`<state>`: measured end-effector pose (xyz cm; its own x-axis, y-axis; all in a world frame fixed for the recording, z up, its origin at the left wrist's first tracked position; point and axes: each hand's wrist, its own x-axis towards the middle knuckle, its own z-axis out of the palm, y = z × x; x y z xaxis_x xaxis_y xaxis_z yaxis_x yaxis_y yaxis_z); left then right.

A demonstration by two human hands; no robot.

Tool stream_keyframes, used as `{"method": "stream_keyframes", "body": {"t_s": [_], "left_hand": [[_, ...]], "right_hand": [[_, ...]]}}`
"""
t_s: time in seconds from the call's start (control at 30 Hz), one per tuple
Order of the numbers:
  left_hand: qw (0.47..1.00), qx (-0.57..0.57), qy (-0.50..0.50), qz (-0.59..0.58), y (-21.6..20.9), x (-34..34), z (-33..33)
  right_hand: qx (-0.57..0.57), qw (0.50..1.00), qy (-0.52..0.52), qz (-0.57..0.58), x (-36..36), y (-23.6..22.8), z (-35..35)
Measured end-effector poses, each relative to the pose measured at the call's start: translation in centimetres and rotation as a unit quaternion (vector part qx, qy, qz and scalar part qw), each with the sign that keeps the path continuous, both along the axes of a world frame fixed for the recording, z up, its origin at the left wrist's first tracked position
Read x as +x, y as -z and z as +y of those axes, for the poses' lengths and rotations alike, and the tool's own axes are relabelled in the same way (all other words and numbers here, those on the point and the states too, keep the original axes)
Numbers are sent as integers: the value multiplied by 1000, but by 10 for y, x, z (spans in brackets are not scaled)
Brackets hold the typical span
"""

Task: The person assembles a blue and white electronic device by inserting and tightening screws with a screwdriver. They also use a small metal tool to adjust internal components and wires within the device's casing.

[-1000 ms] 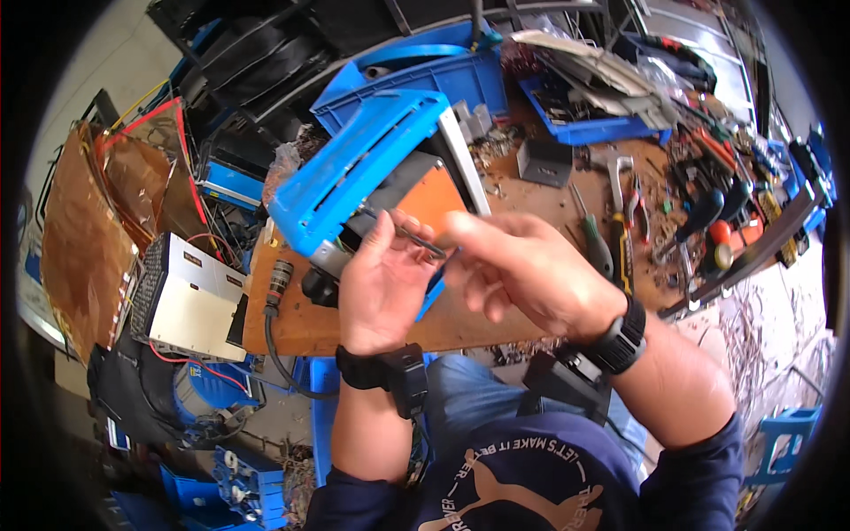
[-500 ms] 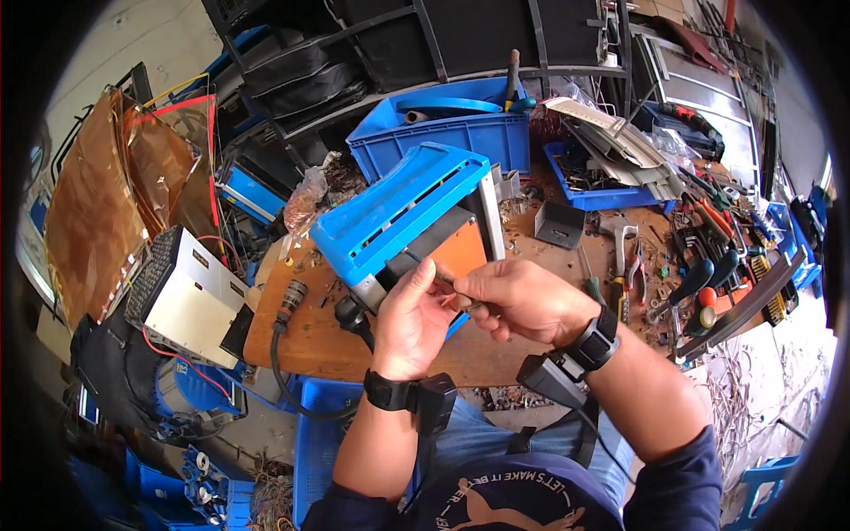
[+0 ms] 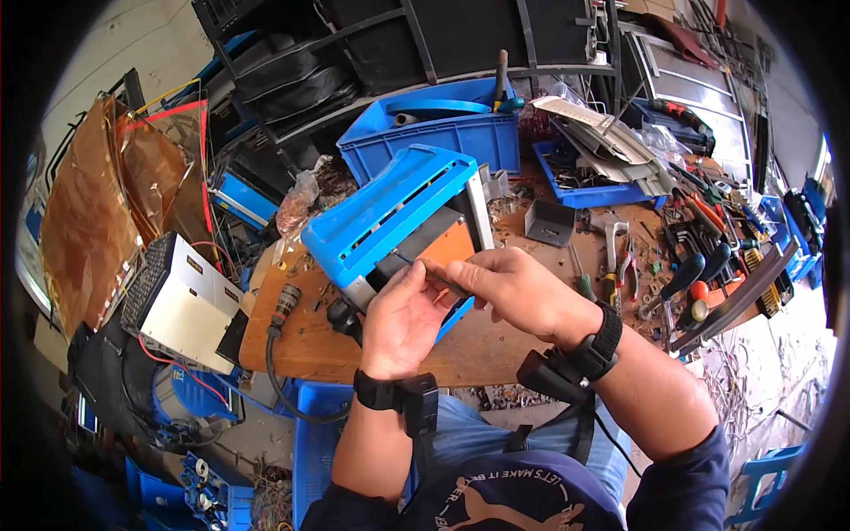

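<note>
A boxy device with a blue frame [image 3: 390, 208], dark sides and an orange panel [image 3: 452, 251] stands tilted on the wooden table in front of me. Against its near side, my left hand [image 3: 400, 323] is palm up, thumb and fingers pinched around a small, thin, dark piece. My right hand [image 3: 522, 288] meets it from the right, thumb and forefinger closed on the same spot. Fingers cover most of this piece, so its kind cannot be made out. A black knob-like part [image 3: 345, 317] shows left of my left hand.
A thick cable with a round connector [image 3: 285, 305] lies at the table's left. Behind the device stands a blue crate [image 3: 429, 142]. To the right are an open dark box [image 3: 549, 223], a hammer [image 3: 610, 239], pliers [image 3: 628, 265] and many hand tools. A white metal case [image 3: 190, 305] leans at left.
My right hand has turned, its knuckles now higher and its lower fingers tucked out of sight. Both hands remain together at the device's near side. The whole view has shifted slightly.
</note>
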<state>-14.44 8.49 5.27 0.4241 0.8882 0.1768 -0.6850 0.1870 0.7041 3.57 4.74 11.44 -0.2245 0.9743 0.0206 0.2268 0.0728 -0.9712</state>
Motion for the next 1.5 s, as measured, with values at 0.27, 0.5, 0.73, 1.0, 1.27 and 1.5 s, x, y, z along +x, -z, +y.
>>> {"method": "stream_keyframes", "body": {"t_s": [0.27,0.5,0.73,1.0,1.27,1.5], "left_hand": [[999,13,5,38,12,-9,7],[995,36,86,-27,10,-11,8],[999,15,3,28,7,-1,1],[990,-95,-100,35,-1,1,0],[998,-3,-23,52,-8,-2,-2],[997,18,15,76,-12,-5,-3]], "right_hand": [[-176,973,-67,131,4,3,5],[-201,953,-132,185,2,21,25],[-152,969,-136,136,3,17,27],[-128,983,-128,21,1,-8,28],[-16,989,-136,-56,2,-9,31],[-104,980,-145,-89,2,-16,36]]}}
